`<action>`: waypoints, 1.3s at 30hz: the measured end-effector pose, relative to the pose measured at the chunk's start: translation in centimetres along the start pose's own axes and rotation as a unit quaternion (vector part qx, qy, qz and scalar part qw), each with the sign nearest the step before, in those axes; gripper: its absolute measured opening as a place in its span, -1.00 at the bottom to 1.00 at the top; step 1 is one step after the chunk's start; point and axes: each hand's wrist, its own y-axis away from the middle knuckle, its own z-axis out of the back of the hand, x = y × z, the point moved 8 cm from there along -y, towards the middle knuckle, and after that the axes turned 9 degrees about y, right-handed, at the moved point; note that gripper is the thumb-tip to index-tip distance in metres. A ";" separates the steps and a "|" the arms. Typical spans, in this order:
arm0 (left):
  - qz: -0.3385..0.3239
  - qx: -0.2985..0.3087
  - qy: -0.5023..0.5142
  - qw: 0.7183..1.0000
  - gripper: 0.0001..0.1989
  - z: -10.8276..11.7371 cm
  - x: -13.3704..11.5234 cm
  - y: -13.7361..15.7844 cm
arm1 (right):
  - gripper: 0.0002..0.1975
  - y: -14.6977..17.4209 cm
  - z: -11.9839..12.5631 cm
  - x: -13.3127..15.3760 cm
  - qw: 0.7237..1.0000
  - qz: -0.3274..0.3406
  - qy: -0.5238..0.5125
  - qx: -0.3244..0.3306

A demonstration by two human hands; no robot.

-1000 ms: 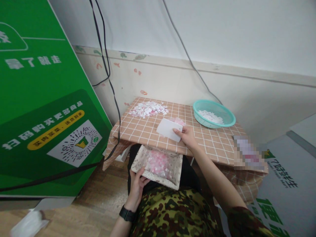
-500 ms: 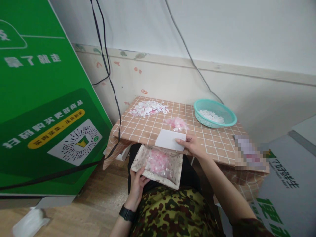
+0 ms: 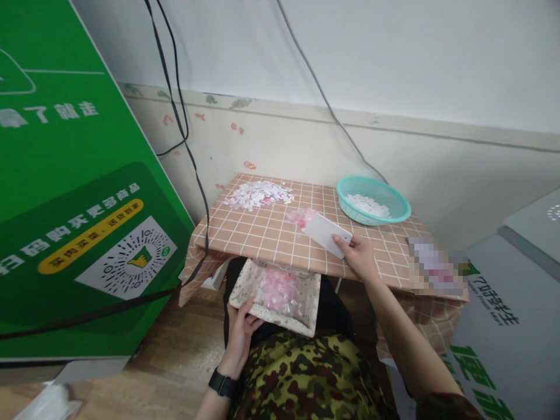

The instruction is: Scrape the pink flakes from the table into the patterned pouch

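My left hand [image 3: 242,324] grips the near left edge of a patterned fabric-covered tray [image 3: 312,303], tilted below the table's front edge. Clear plastic pieces with pink in them [image 3: 277,290] lie heaped inside it. Over the table, my right hand [image 3: 356,252] pinches a flat white card [image 3: 324,234] between thumb and fingers. The card's far end reaches a small pile of pink and clear plastic pieces [image 3: 301,217] and partly hides it. A wide heap of small white paper pieces [image 3: 259,194] lies at the table's back left.
A brown checked cloth covers the table [image 3: 245,230]. At the back right stands a turquoise basket [image 3: 405,211] holding white pieces. A pixelated item [image 3: 433,265] lies at the right edge. A green printed panel [image 3: 79,169] stands left; dark cords [image 3: 196,169] hang beside it.
My right hand has moved the white card from the table's front edge rightward and farther onto the table, turning it towards the pink pile. My left hand still holds the tray.
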 end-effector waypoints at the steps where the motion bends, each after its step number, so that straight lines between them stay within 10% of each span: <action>1: 0.000 -0.001 -0.001 1.000 -0.44 0.0 0.0 0.0 | -0.48 -0.1 -0.4 0.4 1.000 0.003 -0.004 0.012; 15: -0.003 -0.003 0.006 1.000 -0.44 0.1 0.1 -0.2 | -0.46 -1.6 -3.5 1.2 0.998 0.034 -0.036 0.045; 39: 0.000 -0.005 0.005 1.000 -0.44 0.1 0.2 -0.1 | -0.46 0.5 -1.0 0.8 0.998 0.020 0.036 -0.038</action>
